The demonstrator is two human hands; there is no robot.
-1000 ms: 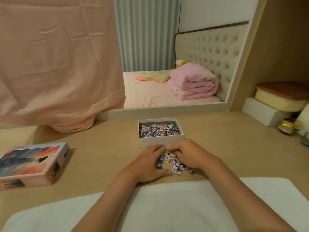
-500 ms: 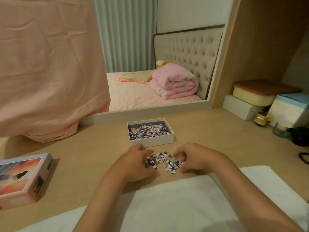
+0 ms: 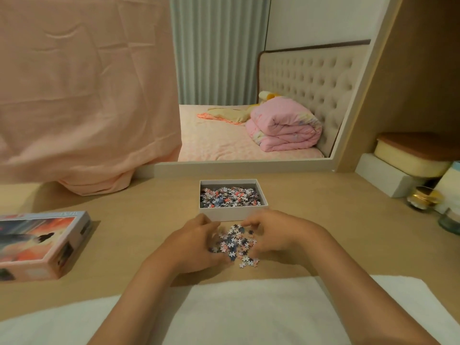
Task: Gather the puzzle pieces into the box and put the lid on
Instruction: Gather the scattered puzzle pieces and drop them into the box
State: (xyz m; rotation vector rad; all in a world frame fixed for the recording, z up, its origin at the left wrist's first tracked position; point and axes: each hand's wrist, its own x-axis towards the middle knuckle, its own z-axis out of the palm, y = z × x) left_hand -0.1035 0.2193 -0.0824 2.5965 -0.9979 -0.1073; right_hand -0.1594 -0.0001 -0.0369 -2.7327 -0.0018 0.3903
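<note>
On the wooden desk [image 3: 129,235], just in front of the open white box [image 3: 234,214], a heap of loose puzzle pieces [image 3: 235,242] is enclosed between two hands. The left hand [image 3: 196,242] is cupped against the heap's left side, with its fingers curled inward round the pieces. The right hand [image 3: 276,235] is curled likewise against the right side. Whether any pieces are lifted off the desk cannot be told. The box is partly filled with more pieces [image 3: 229,196]. The printed lid [image 3: 42,245] is laid picture side up, well apart, at the desk's left edge. A white towel [image 3: 249,310] is spread beneath the forearms.
</note>
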